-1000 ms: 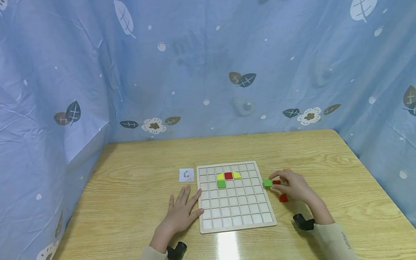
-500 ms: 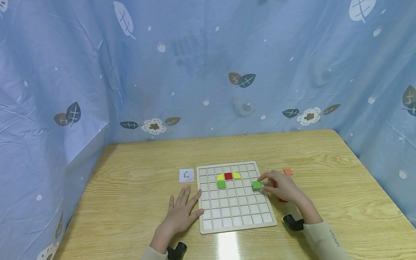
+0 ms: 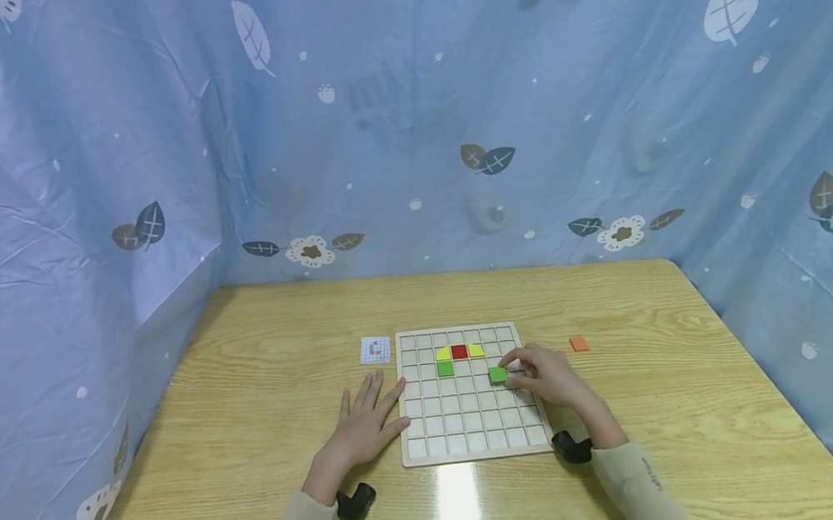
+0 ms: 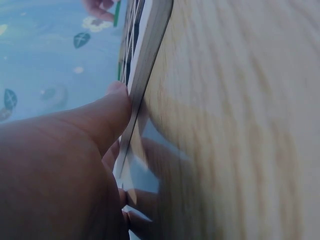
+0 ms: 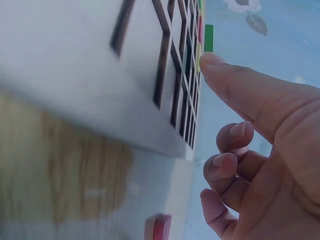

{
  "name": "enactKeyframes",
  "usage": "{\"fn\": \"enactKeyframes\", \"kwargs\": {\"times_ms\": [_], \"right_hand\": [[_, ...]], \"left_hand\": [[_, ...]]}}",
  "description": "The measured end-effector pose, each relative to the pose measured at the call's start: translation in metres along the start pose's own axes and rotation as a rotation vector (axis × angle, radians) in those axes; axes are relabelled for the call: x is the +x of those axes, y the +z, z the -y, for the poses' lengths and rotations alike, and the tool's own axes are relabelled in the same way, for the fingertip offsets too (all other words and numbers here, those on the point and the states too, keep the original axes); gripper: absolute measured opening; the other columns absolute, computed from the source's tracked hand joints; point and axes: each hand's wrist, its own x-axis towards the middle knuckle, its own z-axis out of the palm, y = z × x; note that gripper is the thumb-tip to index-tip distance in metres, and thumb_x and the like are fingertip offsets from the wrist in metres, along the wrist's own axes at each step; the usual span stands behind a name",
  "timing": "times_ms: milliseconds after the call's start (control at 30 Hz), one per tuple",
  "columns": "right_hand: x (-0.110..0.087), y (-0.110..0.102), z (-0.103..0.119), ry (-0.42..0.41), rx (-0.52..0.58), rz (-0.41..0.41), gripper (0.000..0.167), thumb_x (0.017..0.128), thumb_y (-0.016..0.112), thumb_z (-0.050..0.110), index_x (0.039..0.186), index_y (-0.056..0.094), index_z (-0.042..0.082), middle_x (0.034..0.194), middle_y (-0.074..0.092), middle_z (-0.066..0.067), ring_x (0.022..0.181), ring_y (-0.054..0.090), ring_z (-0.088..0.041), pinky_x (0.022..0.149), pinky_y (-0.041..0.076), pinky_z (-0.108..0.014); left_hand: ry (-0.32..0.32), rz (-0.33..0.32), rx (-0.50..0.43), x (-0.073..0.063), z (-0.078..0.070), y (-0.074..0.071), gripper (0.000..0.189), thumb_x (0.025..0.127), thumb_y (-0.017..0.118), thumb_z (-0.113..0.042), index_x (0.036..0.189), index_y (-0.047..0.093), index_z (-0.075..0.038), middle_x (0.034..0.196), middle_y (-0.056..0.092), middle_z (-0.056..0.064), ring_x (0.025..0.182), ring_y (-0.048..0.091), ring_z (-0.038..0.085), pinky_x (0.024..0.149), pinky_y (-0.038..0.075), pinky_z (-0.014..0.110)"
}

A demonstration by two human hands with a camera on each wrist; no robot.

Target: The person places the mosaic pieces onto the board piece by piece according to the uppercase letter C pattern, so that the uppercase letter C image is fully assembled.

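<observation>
My right hand (image 3: pixel 554 376) pinches a flat green square tile (image 3: pixel 498 374) between thumb and index finger, over the right half of a pale wooden grid board (image 3: pixel 481 456). In the right wrist view the green tile (image 5: pixel 209 38) stands out past the thumb tip, above the grid; the other fingers are curled. On the board sit a red square tile (image 3: pixel 459 352) between two yellow rounded tiles (image 3: pixel 475 350), and a green square tile (image 3: pixel 445 368) below the left one. My left hand (image 3: pixel 361 428) lies spread, fingertips and thumb at the board's left edge (image 4: pixel 152 45).
A small printed card (image 3: pixel 376 349) with a grid pattern lies left of the board. An orange tile (image 3: pixel 579 344) rests on the wooden table (image 3: pixel 668 370) to the right. A red piece (image 5: pixel 160 228) shows beside the board in the right wrist view. A blue patterned curtain (image 3: pixel 404 127) surrounds the table.
My right hand has carried the green tile leftward from beside the board to over its right half. The orange tile is uncovered; the red pieces are hidden in the head view. My left hand stays put.
</observation>
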Motion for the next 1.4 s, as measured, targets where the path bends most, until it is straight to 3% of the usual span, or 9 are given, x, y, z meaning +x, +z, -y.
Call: {"fn": "enactKeyframes", "kwargs": {"times_ms": [600, 867, 1400], "right_hand": [[0.014, 0.018, 0.027, -0.036, -0.014, 0.036, 0.021, 0.079, 0.074, 0.024, 0.099, 0.067, 0.021, 0.069, 0.045, -0.001, 0.062, 0.035, -0.011, 0.059, 0.023, -0.025], [0.022, 0.027, 0.036, -0.050, -0.019, 0.046, 0.022, 0.078, 0.075, 0.023, 0.098, 0.068, 0.021, 0.070, 0.046, 0.001, 0.063, 0.036, -0.011, 0.061, 0.024, -0.027], [0.031, 0.039, 0.054, -0.003, -0.036, 0.076, 0.022, 0.075, 0.077, 0.025, 0.096, 0.069, 0.023, 0.073, 0.048, 0.000, 0.067, 0.037, -0.012, 0.065, 0.022, -0.032]], "left_hand": [[-0.021, 0.012, 0.045, 0.001, -0.003, -0.003, 0.059, 0.096, 0.043, -0.044, 0.147, 0.027, -0.021, 0.154, 0.010, 0.017, 0.142, 0.005, 0.035, 0.108, 0.000, 0.063], [-0.010, 0.006, 0.021, -0.001, -0.004, -0.003, 0.059, 0.095, 0.045, -0.042, 0.147, 0.028, -0.018, 0.154, 0.012, 0.019, 0.142, 0.006, 0.038, 0.107, 0.000, 0.064], [-0.004, -0.002, 0.003, 0.001, 0.001, 0.001, 0.060, 0.095, 0.045, -0.044, 0.147, 0.027, -0.020, 0.154, 0.010, 0.018, 0.142, 0.005, 0.037, 0.108, -0.001, 0.064]]}}
